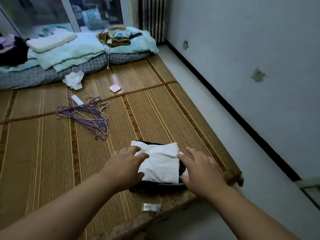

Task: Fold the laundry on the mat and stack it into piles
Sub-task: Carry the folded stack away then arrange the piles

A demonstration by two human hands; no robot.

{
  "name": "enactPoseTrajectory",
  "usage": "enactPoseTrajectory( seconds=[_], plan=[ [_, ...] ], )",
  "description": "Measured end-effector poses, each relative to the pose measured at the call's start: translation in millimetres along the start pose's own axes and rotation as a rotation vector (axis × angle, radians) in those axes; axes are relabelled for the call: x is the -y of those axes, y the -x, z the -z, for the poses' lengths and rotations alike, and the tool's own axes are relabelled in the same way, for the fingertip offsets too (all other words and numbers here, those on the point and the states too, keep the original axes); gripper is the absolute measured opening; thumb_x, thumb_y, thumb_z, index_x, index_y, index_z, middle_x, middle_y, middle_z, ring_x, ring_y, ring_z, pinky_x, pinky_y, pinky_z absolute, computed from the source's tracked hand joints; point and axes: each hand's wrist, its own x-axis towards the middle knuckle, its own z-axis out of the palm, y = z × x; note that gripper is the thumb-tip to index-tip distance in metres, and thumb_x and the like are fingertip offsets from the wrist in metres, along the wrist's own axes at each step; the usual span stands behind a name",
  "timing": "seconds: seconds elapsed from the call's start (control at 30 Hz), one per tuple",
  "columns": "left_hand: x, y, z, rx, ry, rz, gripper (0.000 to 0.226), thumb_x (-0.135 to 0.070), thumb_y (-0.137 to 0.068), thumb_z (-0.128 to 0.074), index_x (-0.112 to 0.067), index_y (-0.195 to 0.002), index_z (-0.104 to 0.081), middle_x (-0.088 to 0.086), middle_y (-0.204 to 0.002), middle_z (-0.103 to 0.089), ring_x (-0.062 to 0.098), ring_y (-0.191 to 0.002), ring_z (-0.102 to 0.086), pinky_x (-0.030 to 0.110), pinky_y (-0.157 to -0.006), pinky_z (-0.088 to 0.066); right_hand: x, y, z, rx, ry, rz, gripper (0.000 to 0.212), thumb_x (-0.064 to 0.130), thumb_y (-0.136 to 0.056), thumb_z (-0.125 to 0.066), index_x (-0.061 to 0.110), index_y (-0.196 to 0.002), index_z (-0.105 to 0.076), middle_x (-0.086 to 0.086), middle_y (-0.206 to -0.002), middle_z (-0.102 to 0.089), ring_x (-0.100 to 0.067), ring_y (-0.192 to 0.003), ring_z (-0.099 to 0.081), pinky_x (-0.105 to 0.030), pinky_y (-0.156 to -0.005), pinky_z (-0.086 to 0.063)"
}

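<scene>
Cloth (161, 163) sits folded on the pile (155, 187); left hand (126, 163) and right hand (202, 170), spread flat, gripping nothing, should square its edges.

Single wide-angle head view, high and close, faces forward and down across the woven mat (43, 153); bedding (69, 54) far left, wall (242, 49) right.

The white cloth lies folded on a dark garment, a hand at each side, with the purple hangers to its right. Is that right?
Not quite: the head view shows the hangers left of the white cloth, farther off. The rest holds: it lies folded on a dark garment, left hand and right hand at its sides.
</scene>
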Motion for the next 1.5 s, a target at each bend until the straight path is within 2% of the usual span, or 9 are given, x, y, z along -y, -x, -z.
enactPoseTrajectory(
  seconds=[0.5, 0.77, 0.9, 1.0, 1.1, 1.2, 1.3, 1.4, 1.5],
  plan=[
    [9.2, -84.3, -25.5, 0.069, 0.053, 0.123, 0.064, -0.047, -0.091, -0.051, -0.038, -0.149, -0.023, 0.001, -0.161, -0.013, 0.025, -0.144, -0.022, 0.046, -0.113, -0.027, -35.3, -108.3, -19.6, 0.098, 0.006, 0.062, 0.061, 0.041, -0.092, -0.054, 0.035, -0.148, -0.029, -0.001, -0.160, -0.018, -0.021, -0.144, -0.023, -0.044, -0.115, -0.020],
    [3.8, -127.5, -115.2, 0.149, 0.155, 0.382, 0.073, -0.056, -0.088, -0.052, -0.040, -0.150, -0.016, 0.003, -0.162, 0.000, 0.028, -0.147, -0.010, 0.054, -0.115, -0.021, -60.6, -172.3, -113.7, 0.228, -0.074, 0.054, 0.067, 0.051, -0.090, -0.053, 0.035, -0.149, -0.027, -0.001, -0.159, -0.019, -0.023, -0.144, -0.024, -0.049, -0.114, -0.026],
    [18.0, -152.6, -166.9, 0.149, 0.271, 0.490, 0.062, -0.059, -0.096, -0.031, -0.044, -0.150, -0.003, 0.003, -0.162, 0.013, 0.036, -0.147, -0.001, 0.060, -0.113, -0.013, -65.6, -194.3, -172.9, 0.282, -0.142, -0.079, 0.073, 0.062, -0.091, -0.042, 0.037, -0.153, -0.013, -0.003, -0.162, -0.002, -0.030, -0.146, -0.011, -0.056, -0.113, -0.022],
    [32.4, -169.5, -198.3, 0.113, 0.353, 0.535, 0.063, -0.055, -0.097, -0.030, -0.046, -0.148, 0.006, 0.006, -0.161, 0.015, 0.040, -0.146, -0.002, 0.062, -0.113, -0.014, -66.8, -209.1, -207.2, 0.223, -0.169, -0.141, 0.068, 0.063, -0.094, -0.034, 0.041, -0.152, -0.007, -0.001, -0.162, 0.006, -0.032, -0.147, -0.003, -0.061, -0.113, -0.020],
    [40.7, -182.7, -223.2, -0.003, 0.544, 0.595, 0.087, -0.060, -0.086, -0.044, -0.042, -0.146, 0.017, 0.006, -0.161, 0.011, 0.037, -0.146, -0.005, 0.060, -0.114, -0.018, -67.5, -220.9, -232.5, 0.149, -0.246, -0.211, 0.077, 0.063, -0.091, -0.042, 0.042, -0.152, -0.001, -0.002, -0.162, 0.004, -0.030, -0.147, -0.004, -0.058, -0.113, -0.021],
    [50.1, -191.6, -240.6, -0.049, 0.909, 0.823, 0.123, -0.046, -0.076, -0.073, -0.035, -0.145, 0.028, 0.006, -0.161, 0.008, 0.033, -0.146, -0.012, 0.053, -0.117, -0.018, -71.0, -231.7, -249.8, 0.073, -0.538, -0.444, 0.120, 0.061, -0.072, -0.071, 0.029, -0.152, 0.013, -0.010, -0.160, 0.000, -0.033, -0.146, -0.011, -0.054, -0.115, -0.022],
    [66.0, -200.7, -251.7, 0.068, 1.080, 0.954, 0.140, -0.042, -0.065, -0.085, -0.031, -0.145, 0.030, 0.011, -0.160, -0.013, 0.034, -0.142, -0.026, 0.052, -0.115, -0.024, -83.4, -242.3, -266.5, 0.159, -0.774, -0.700, 0.152, 0.061, -0.051, -0.086, 0.023, -0.149, 0.024, -0.013, -0.160, -0.006, -0.034, -0.146, -0.015, -0.054, -0.116, -0.021],
    [84.0, -211.3, -261.5, 0.210, 1.179, 0.899, 0.143, -0.048, -0.052, -0.090, -0.034, -0.151, 0.013, 0.006, -0.151, -0.037, 0.033, -0.132, -0.042, 0.049, -0.112, -0.031, -94.7, -249.2, -279.7, 0.281, -0.861, -0.735, 0.165, 0.072, -0.027, -0.084, 0.035, -0.146, 0.024, -0.009, -0.157, -0.021, -0.035, -0.140, -0.028, -0.056, -0.112, -0.029],
    [96.6, -219.5, -271.7, 0.308, 1.336, 0.745, 0.136, -0.052, -0.033, -0.095, -0.042, -0.145, -0.019, -0.005, -0.135, -0.053, 0.024, -0.118, -0.055, 0.050, -0.104, -0.042, -103.8, -255.2, -283.9, 0.351, -0.822, -0.670, 0.158, 0.074, -0.034, -0.082, 0.033, -0.151, 0.016, -0.011, -0.155, -0.026, -0.036, -0.137, -0.034, -0.052, -0.110, -0.034]
  ],
)
